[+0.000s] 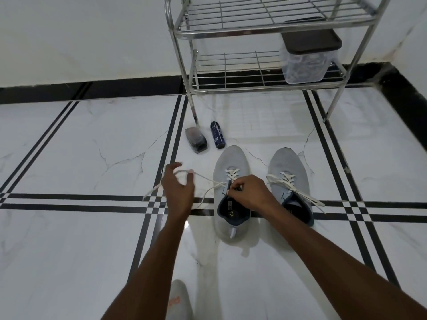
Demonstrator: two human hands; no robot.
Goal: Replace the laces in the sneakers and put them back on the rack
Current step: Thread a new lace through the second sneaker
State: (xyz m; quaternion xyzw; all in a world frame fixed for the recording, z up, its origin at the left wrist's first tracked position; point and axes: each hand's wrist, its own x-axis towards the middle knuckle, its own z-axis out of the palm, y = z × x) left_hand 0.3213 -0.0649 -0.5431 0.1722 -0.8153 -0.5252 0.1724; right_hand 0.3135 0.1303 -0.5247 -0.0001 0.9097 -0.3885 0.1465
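White marble-look floor tiles (69, 146) carry both grey sneakers below the steel rack (265, 86); my left hand (179, 188) pinches the white lace (208, 180), my right hand (250, 192) grips the left sneaker (231, 162) at its eyelets, and a hard tug could unthread it.

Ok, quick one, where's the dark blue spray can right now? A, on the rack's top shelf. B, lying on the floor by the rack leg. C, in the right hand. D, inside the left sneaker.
B: the can lies on its side on the floor tiles, next to the rack leg and just beyond the toe of the left sneaker.
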